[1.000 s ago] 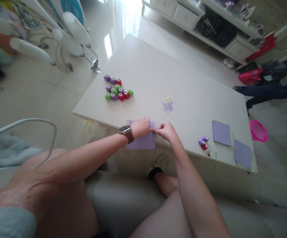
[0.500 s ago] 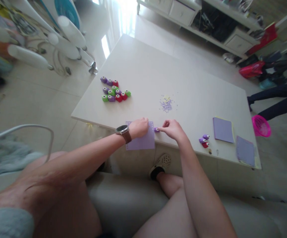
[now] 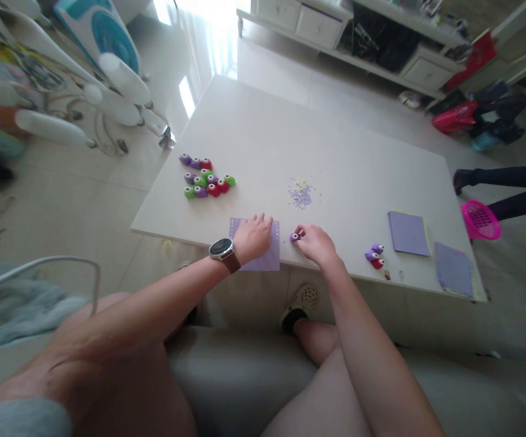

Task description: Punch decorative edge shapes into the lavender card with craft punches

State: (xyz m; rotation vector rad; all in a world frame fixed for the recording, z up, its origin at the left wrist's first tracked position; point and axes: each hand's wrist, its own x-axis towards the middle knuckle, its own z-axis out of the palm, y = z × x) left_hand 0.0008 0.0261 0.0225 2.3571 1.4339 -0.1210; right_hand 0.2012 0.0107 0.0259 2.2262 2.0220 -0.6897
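Note:
A purple sheet of paper with small punched holes along its edges lies at the table's near edge and hangs partly over it. My left hand, with a watch on the wrist, rests on the sheet, fingers apart. Just right of the sheet, my right hand is closed on a small purple craft punch, thumb and fingers around it. The punch stands apart from the paper's right edge. Beyond both hands lies a scatter of purple and yellow paper bits.
Several purple, green and red craft punches are grouped at the left of the white table. Three more punches sit at the right. Beyond them lie a purple paper stack and a punched purple sheet. A person's legs and pink basket are at right.
My right hand has drawn the purple punch off the paper's edge, slightly to the right. The fingers of my left hand have spread out on the sheet. The view has shifted slightly.

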